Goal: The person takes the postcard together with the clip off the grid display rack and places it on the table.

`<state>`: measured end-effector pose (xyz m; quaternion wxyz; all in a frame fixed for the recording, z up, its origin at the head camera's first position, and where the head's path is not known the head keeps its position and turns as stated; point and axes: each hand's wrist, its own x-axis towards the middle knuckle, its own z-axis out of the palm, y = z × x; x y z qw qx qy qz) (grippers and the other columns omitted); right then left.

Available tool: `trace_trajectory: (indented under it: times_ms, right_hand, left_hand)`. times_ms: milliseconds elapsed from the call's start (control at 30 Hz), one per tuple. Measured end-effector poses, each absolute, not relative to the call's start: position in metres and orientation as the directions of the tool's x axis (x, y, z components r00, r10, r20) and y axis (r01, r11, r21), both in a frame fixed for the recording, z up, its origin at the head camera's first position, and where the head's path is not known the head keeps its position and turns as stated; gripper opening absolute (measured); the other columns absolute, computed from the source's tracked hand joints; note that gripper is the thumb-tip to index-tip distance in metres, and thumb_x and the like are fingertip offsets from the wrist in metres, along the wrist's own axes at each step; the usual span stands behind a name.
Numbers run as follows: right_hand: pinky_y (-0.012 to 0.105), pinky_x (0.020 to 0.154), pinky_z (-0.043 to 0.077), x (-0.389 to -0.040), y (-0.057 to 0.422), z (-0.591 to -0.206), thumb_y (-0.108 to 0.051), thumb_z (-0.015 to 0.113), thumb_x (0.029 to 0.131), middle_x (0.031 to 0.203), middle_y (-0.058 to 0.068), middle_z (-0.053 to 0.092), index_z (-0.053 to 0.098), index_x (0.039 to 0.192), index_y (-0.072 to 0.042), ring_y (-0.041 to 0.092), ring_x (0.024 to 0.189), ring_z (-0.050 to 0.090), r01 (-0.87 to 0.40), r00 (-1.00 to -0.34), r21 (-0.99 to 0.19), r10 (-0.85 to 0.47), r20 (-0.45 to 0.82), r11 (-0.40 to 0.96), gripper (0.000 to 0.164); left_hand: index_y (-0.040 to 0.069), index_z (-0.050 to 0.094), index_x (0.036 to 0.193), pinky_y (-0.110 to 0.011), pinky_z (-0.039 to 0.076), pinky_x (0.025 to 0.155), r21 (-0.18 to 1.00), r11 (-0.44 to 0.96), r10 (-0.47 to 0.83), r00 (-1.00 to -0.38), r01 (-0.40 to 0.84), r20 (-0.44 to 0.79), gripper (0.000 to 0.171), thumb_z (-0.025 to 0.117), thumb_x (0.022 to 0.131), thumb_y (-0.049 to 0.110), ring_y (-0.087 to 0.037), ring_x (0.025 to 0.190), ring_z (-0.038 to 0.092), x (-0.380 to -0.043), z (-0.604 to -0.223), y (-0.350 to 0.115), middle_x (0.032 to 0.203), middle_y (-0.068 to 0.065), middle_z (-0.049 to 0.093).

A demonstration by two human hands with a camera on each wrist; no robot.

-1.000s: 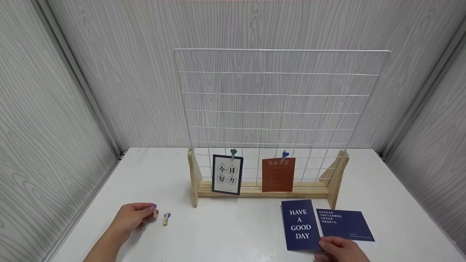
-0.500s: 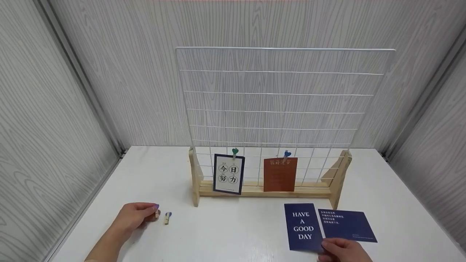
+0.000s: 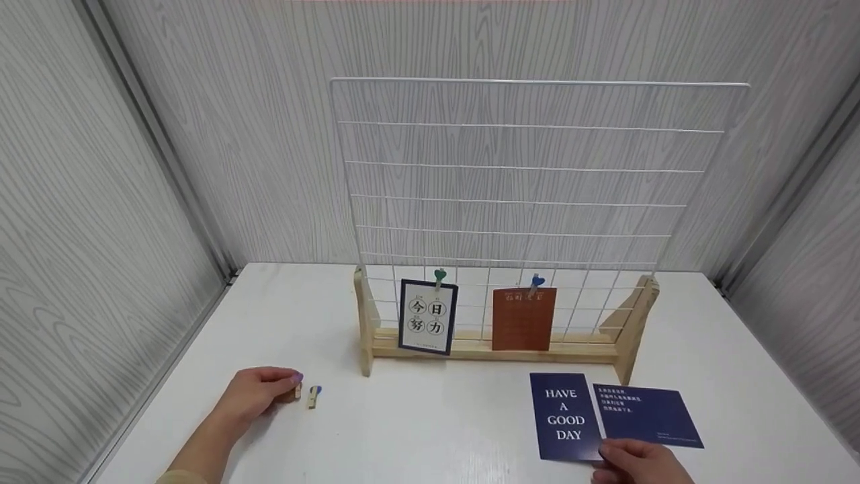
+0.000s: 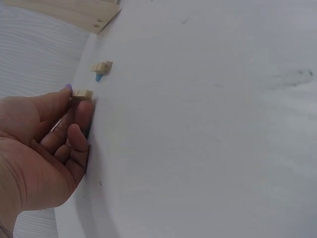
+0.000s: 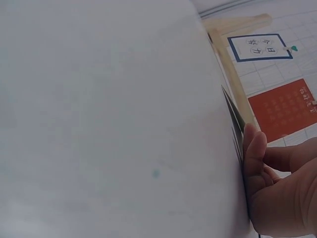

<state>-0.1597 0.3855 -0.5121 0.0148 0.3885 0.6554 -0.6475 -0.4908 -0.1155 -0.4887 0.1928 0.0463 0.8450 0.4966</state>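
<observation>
I read the left hand (image 3: 259, 393) as clamped: thumb and fingertips pinch the purple-topped clothespin (image 3: 298, 390), which sits at the fingertips. A blue-heart clothespin (image 3: 312, 398) lies just right of that grip, apart from the fingers. I read the right hand (image 3: 641, 462) as clamped on the near right corner of the portrait card (image 3: 561, 407), thumb uppermost; the card extends leftward and away from the grip. The landscape card (image 3: 645, 417) lies just beyond the right grip. Both cards are flat, dark blue rectangles with white lettering, the portrait one reading HAVE A GOOD DAY. The clothespins are small and narrow, of pale wood. Beyond and between the two grips I see a white wire grid (image 3: 539, 81), meshed in rectangles, seated upright in a pale wooden stand (image 3: 474, 349). On it hang a white card (image 3: 427, 317) with a dark blue border, below a green heart clip (image 3: 440, 276), and a rust-red card (image 3: 524, 321), below a blue heart clip (image 3: 537, 281). The table (image 3: 403, 430) beneath both grips is white; the left wrist view shows faint marks on it. Streaked grey woodgrain covers the back wall (image 3: 504, 40).
</observation>
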Motion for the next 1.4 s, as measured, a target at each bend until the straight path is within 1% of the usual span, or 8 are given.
trace_trajectory:
  times_ms: [167,233,400,567,733,900,1200,1400]
  right_hand:
    - [0.038,0.076,0.062,-0.1596,0.3852,-0.5106,-0.006,0.064,0.105,0.092,0.014,0.077,0.069,0.123,0.013,0.026,0.082,0.076,0.53,-0.694,-0.835,0.491,-0.526,-0.145,0.026]
    - [0.038,0.078,0.061,-0.1605,0.385,-0.5106,-0.006,0.063,0.106,0.092,0.013,0.077,0.068,0.124,0.012,0.026,0.083,0.076,0.544,-0.686,-0.827,0.49,-0.538,-0.146,0.026]
    - [0.038,0.078,0.06,-0.1622,0.3853,-0.5119,-0.007,0.061,0.108,0.092,0.012,0.076,0.068,0.125,0.012,0.025,0.083,0.075,0.567,-0.667,-0.811,0.497,-0.555,-0.145,0.027]
    - [0.038,0.077,0.06,-0.1634,0.3849,-0.5131,-0.009,0.062,0.108,0.092,0.012,0.076,0.067,0.126,0.011,0.025,0.083,0.074,0.584,-0.655,-0.8,0.5,-0.566,-0.139,0.028]
    - [0.039,0.078,0.06,-0.1624,0.3846,-0.5125,-0.009,0.061,0.108,0.092,0.013,0.076,0.066,0.128,0.012,0.026,0.084,0.074,0.574,-0.658,-0.804,0.498,-0.565,-0.155,0.029]
    - [0.039,0.078,0.06,-0.1601,0.3851,-0.5109,-0.009,0.061,0.108,0.094,0.013,0.076,0.066,0.128,0.012,0.027,0.085,0.075,0.56,-0.677,-0.814,0.481,-0.558,-0.156,0.03]
    - [0.038,0.076,0.061,-0.1623,0.3813,-0.51,-0.006,0.061,0.107,0.092,0.012,0.076,0.064,0.13,0.016,0.027,0.083,0.076,0.571,-0.673,-0.818,0.529,-0.516,-0.072,0.032]
    - [0.037,0.077,0.061,-0.16,0.3859,-0.5111,-0.009,0.063,0.107,0.093,0.011,0.075,0.062,0.131,0.017,0.026,0.083,0.076,0.587,-0.674,-0.807,0.518,-0.528,-0.058,0.036]
  left_hand:
    - [-0.002,0.075,0.122,-0.029,0.05,0.067,0.854,0.508,0.269,-0.922,-0.11,-0.279,0.032,0.076,0.1,0.021,-0.016,0.082,0.067,-0.4915,-0.4904,-0.1142,0.092,-0.003,0.076]
    - [-0.002,0.075,0.121,-0.029,0.051,0.067,0.855,0.506,0.264,-0.924,-0.112,-0.278,0.03,0.076,0.1,0.018,-0.016,0.081,0.066,-0.4918,-0.4911,-0.1134,0.092,-0.003,0.076]
    - [-0.005,0.073,0.123,-0.028,0.054,0.068,0.859,0.499,0.255,-0.927,-0.119,-0.276,0.029,0.074,0.1,0.014,-0.016,0.082,0.068,-0.4929,-0.4935,-0.1123,0.095,-0.004,0.075]
    - [-0.007,0.072,0.124,-0.027,0.055,0.07,0.859,0.498,0.251,-0.929,-0.118,-0.273,0.031,0.075,0.1,0.013,-0.015,0.083,0.068,-0.4935,-0.4948,-0.1122,0.097,-0.005,0.075]
    - [-0.007,0.071,0.123,-0.027,0.055,0.068,0.865,0.487,0.246,-0.932,-0.119,-0.266,0.031,0.076,0.099,0.013,-0.015,0.082,0.068,-0.4945,-0.4967,-0.1119,0.098,-0.006,0.074]
    - [-0.007,0.071,0.124,-0.027,0.055,0.069,0.864,0.49,0.245,-0.933,-0.115,-0.263,0.031,0.076,0.099,0.013,-0.015,0.083,0.068,-0.4941,-0.4973,-0.1118,0.099,-0.007,0.074]
    - [-0.007,0.071,0.124,-0.028,0.053,0.067,0.865,0.491,0.256,-0.933,-0.101,-0.254,0.033,0.076,0.099,0.014,-0.015,0.08,0.068,-0.4915,-0.4935,-0.1118,0.094,-0.005,0.075]
    - [-0.008,0.07,0.125,-0.027,0.054,0.067,0.87,0.48,0.248,-0.934,-0.112,-0.257,0.033,0.076,0.099,0.012,-0.015,0.081,0.068,-0.493,-0.4955,-0.1114,0.095,-0.006,0.075]
